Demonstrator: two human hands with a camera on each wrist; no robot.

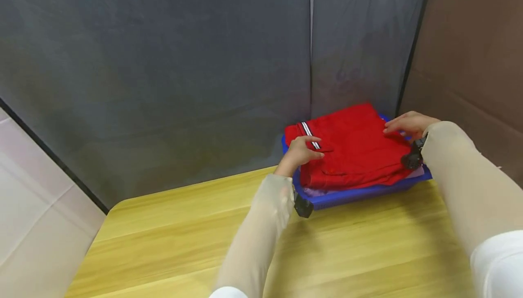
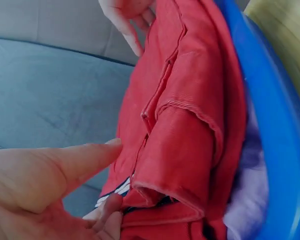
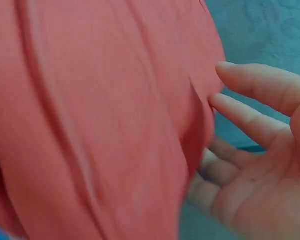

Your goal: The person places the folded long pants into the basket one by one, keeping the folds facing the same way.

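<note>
A folded red garment (image 1: 355, 150) with a white and dark striped trim (image 1: 309, 133) lies on top of a blue basket (image 1: 359, 194) at the table's back right. My left hand (image 1: 307, 150) rests at the garment's left edge, thumb lying on the cloth. In the left wrist view that hand (image 2: 115, 175) has its thumb out straight and its fingertips against the red cloth (image 2: 185, 130) by the trim. My right hand (image 1: 399, 127) lies on the far right corner. Seen from the right wrist, this hand (image 3: 215, 125) is spread, its straight fingers touching the garment's edge (image 3: 105, 115).
The basket (image 2: 277, 125) also holds a pale lilac cloth (image 2: 247, 200) under the red one. It stands on a yellow wooden table (image 1: 196, 239) against a grey fabric backdrop (image 1: 163, 71). A brown cardboard wall (image 1: 474, 48) stands to the right.
</note>
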